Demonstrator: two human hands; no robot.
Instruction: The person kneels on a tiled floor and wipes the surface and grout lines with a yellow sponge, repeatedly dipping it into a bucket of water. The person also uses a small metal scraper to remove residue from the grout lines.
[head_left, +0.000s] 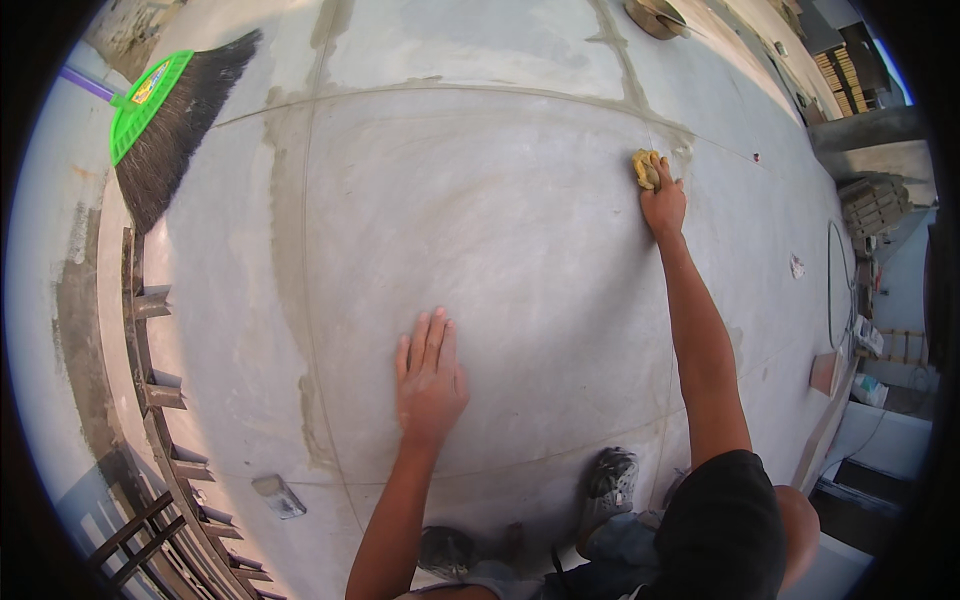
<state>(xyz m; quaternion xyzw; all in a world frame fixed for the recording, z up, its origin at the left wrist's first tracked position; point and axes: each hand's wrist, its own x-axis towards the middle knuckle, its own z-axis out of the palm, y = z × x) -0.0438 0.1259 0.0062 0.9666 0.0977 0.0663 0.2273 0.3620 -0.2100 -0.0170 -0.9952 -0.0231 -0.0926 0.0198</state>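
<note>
Large pale grey floor tiles [500,220] lie under me, with darker grey grout along several of their joints [290,230]. My right hand [664,204], arm stretched far forward, is closed on a yellowish sponge [646,170]. The sponge is pressed to the tile close to a corner where two joints meet. Nearer to me, my left hand [430,378] rests flat on the same tile, its fingers stretched out and holding nothing. A dull, streaky film shows across the tile's surface.
A broom [165,120] with a green head leans at the far left. Below it runs a dark metal ladder-like frame [150,350]. A small grey flat block [278,497] lies near it. At the far right sit a bowl [655,18] and, nearer, a reddish-brown container [825,372].
</note>
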